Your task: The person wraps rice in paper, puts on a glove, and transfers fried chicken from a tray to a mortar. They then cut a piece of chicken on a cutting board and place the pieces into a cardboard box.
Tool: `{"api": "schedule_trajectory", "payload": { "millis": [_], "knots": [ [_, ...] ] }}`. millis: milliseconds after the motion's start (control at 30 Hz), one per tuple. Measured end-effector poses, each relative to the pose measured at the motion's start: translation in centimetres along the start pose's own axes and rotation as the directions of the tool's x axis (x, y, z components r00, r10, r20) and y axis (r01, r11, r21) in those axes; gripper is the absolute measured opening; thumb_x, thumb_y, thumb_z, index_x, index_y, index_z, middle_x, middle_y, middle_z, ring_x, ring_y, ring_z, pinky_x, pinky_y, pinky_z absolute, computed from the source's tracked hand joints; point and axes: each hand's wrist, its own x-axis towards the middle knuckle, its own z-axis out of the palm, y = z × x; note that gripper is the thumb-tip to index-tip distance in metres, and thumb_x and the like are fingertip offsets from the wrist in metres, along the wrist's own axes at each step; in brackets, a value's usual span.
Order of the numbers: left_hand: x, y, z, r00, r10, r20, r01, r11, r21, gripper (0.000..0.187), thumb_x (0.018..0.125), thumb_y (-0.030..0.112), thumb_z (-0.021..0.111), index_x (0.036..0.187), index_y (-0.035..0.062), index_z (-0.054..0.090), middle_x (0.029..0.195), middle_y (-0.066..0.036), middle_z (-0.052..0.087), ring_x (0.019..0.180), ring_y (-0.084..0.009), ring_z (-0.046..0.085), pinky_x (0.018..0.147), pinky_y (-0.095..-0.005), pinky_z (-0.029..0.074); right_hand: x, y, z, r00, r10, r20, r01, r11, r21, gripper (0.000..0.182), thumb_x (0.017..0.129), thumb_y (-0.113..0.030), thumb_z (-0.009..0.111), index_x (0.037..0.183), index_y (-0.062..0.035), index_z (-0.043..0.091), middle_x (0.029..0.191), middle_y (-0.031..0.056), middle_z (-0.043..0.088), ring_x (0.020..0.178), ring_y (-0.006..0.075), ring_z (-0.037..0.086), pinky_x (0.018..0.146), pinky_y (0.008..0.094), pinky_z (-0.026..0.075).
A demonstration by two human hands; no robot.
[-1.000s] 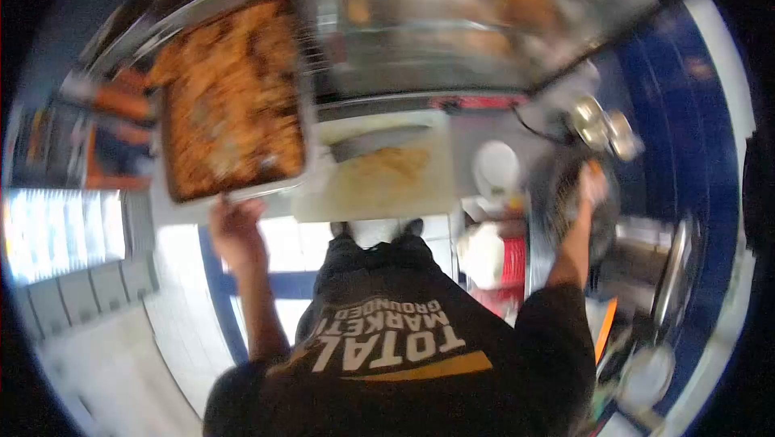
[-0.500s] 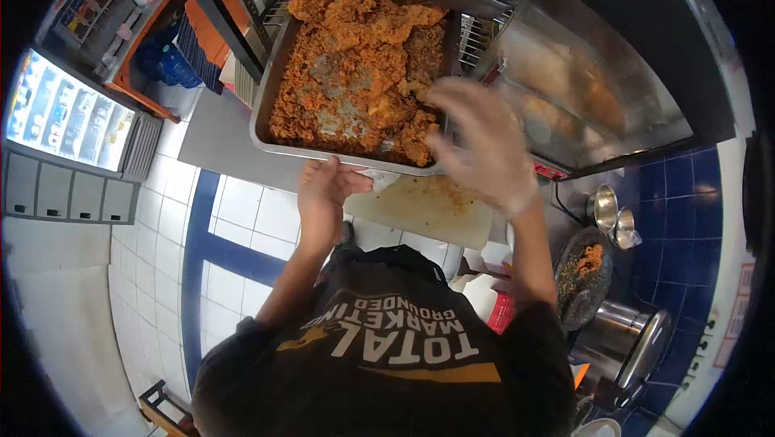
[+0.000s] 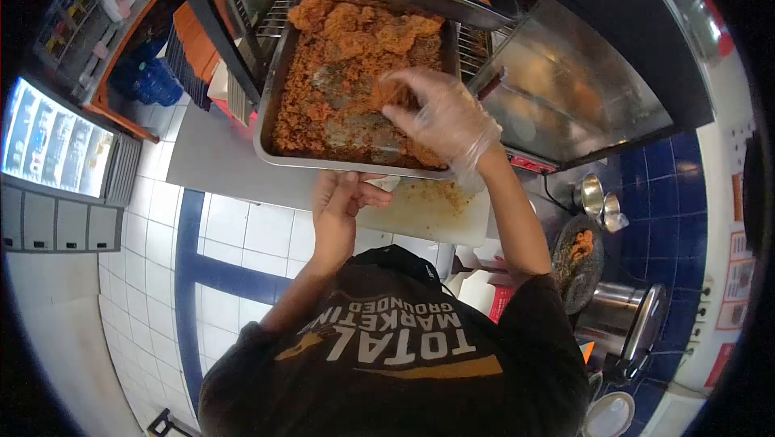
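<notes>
Within the rectangular metal tray [image 3: 292,160], the plastic-gloved right hand [image 3: 444,114] now grasps an orange crusty piece [image 3: 387,94]; whether the bare left hand [image 3: 335,204] grips its near edge is unclear.

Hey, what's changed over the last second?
Your clear-gloved right hand moved left from the round grey stone mortar, where a crumbly orange fried piece lies, to the rectangular metal tray, fingers curled over orange fried food; its grip is unclear. Your bare left hand stays at the tray's front edge.
</notes>
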Motion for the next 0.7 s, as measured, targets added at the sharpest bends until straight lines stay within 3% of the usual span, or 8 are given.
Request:
{"api": "schedule_trajectory", "payload": {
  "millis": [100, 167, 233, 333, 467, 533, 600, 700],
  "knots": [
    [-0.2, 0.0, 0.3, 0.999, 0.028, 0.016, -0.028, 1.000, 0.004, 0.019, 0.097, 0.016, 0.046, 0.107, -0.0001, 0.051, 0.098, -0.020, 0.066, 0.076, -0.0249, 0.067, 0.075, -0.0385, 0.054, -0.2, 1.6, -0.4, 0.985, 0.161, -0.058, -0.128, 0.915, 0.382, 0.030, 0.085, -0.018, 0.070, 0.111, -0.0052, 0.063, 0.097, 0.0095, 0.069, 0.083, 0.0150, 0.066, 0.078, 0.0283, 0.052],
    [-0.1, -0.1, 0.4, 0.998, 0.042, 0.035, -0.042, 0.999, 0.008, 0.019, 0.097, 0.017, 0.047, 0.106, 0.0003, 0.051, 0.096, -0.019, 0.066, 0.076, -0.0251, 0.067, 0.074, -0.0386, 0.054, -0.9, 2.1, -1.0, 0.951, 0.302, -0.070, -0.149, 0.643, 0.752, 0.028, 0.088, -0.017, 0.068, 0.112, -0.0031, 0.063, 0.102, 0.0075, 0.068, 0.090, 0.0132, 0.064, 0.078, 0.0277, 0.052],
    [-0.1, -0.6, -0.2, 0.993, 0.111, 0.040, -0.111, 0.994, 0.004, 0.015, 0.098, 0.014, 0.043, 0.096, -0.0008, 0.045, 0.093, -0.023, 0.064, 0.080, -0.0283, 0.066, 0.075, -0.0395, 0.054, -2.9, 2.2, -2.8, 0.933, 0.338, -0.123, -0.119, 0.613, 0.781, 0.028, 0.090, -0.017, 0.067, 0.112, -0.0016, 0.063, 0.107, 0.0068, 0.066, 0.095, 0.0159, 0.064, 0.081, 0.0302, 0.053],
    [0.3, -1.0, -0.7, 0.982, 0.185, -0.036, -0.176, 0.970, 0.167, 0.018, 0.097, 0.016, 0.047, 0.099, -0.0011, 0.048, 0.089, -0.022, 0.064, 0.080, -0.0280, 0.066, 0.075, -0.0399, 0.054, -7.1, 2.9, -4.9, 0.764, 0.613, -0.202, 0.076, 0.226, 0.971, 0.029, 0.089, -0.019, 0.068, 0.113, -0.0047, 0.062, 0.108, 0.0068, 0.065, 0.097, 0.0193, 0.063, 0.084, 0.0367, 0.053],
    [0.9, -1.3, -2.4, 0.981, 0.196, 0.009, -0.196, 0.976, 0.095, 0.018, 0.096, 0.011, 0.045, 0.104, -0.0035, 0.051, 0.098, -0.021, 0.063, 0.085, -0.0261, 0.064, 0.077, -0.0385, 0.053, -17.9, 7.4, -7.2, 0.523, 0.803, -0.287, 0.300, 0.142, 0.943, 0.033, 0.093, -0.025, 0.062, 0.115, -0.0018, 0.057, 0.111, 0.0102, 0.063, 0.100, 0.0216, 0.062, 0.084, 0.0365, 0.051],
    [1.3, -1.4, -2.6, 0.980, 0.198, 0.008, -0.196, 0.961, 0.193, 0.018, 0.095, 0.010, 0.046, 0.104, -0.0047, 0.052, 0.101, -0.020, 0.062, 0.089, -0.0257, 0.063, 0.077, -0.0365, 0.053, -26.1, 11.7, -7.9, 0.327, 0.877, -0.353, 0.205, 0.299, 0.932, 0.037, 0.092, -0.030, 0.062, 0.115, -0.0017, 0.057, 0.111, 0.0117, 0.063, 0.097, 0.0218, 0.063, 0.083, 0.0364, 0.052],
    [2.7, -1.7, -4.1, 0.974, 0.226, -0.034, -0.211, 0.945, 0.251, 0.019, 0.094, 0.015, 0.050, 0.098, -0.0028, 0.056, 0.093, -0.013, 0.064, 0.083, -0.0232, 0.064, 0.070, -0.0302, 0.053, -32.5, 13.0, -9.4, -0.025, 0.869, -0.495, -0.078, 0.492, 0.867, 0.040, 0.090, -0.032, 0.064, 0.114, -0.0010, 0.058, 0.105, 0.0104, 0.066, 0.093, 0.0192, 0.064, 0.083, 0.0340, 0.052],
    [2.8, -1.1, -3.7, 0.976, 0.219, -0.024, -0.203, 0.936, 0.288, 0.017, 0.093, 0.018, 0.055, 0.091, 0.0014, 0.060, 0.085, -0.008, 0.066, 0.076, -0.0196, 0.065, 0.066, -0.0276, 0.052, -45.8, 22.1, -10.1, -0.214, 0.791, -0.573, -0.511, 0.410, 0.756, 0.032, 0.088, -0.020, 0.067, 0.111, 0.0012, 0.060, 0.092, 0.0102, 0.069, 0.076, 0.0157, 0.067, 0.063, 0.0315, 0.054]
  ]
}}
